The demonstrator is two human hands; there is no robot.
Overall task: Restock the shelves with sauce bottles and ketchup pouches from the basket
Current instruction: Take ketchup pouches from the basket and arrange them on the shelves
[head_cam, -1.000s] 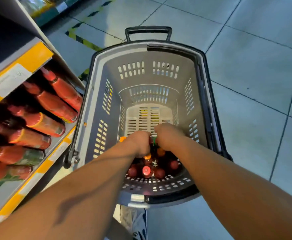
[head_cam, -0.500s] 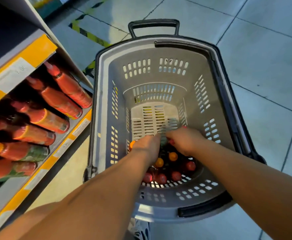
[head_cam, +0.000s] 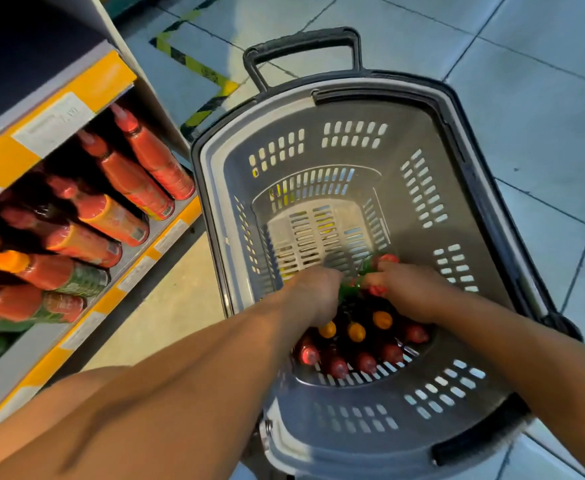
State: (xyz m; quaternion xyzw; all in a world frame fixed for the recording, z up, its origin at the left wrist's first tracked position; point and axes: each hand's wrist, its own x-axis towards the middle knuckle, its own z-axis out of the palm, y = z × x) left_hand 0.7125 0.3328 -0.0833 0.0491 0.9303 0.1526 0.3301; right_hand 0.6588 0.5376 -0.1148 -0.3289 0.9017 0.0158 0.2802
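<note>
Both hands down in the basket, on the sauce bottles.

Left hand point(head_cam: 313, 292) and right hand point(head_cam: 410, 292) reaching deep into the grey shopping basket point(head_cam: 491, 216), knuckles up, forearms angled in from the near rim. Sauce bottles point(head_cam: 356, 344) standing upright, caps up, directly beneath and just nearer than the fingers; long axes vertical, so a straight lift upward likely. Right fingers curled around red-capped bottles point(head_cam: 386, 259) with green labels. Left fingers hidden under the hand: grip impossible to tell. Stocked shelf point(head_cam: 166, 233) well off to the left.
</note>
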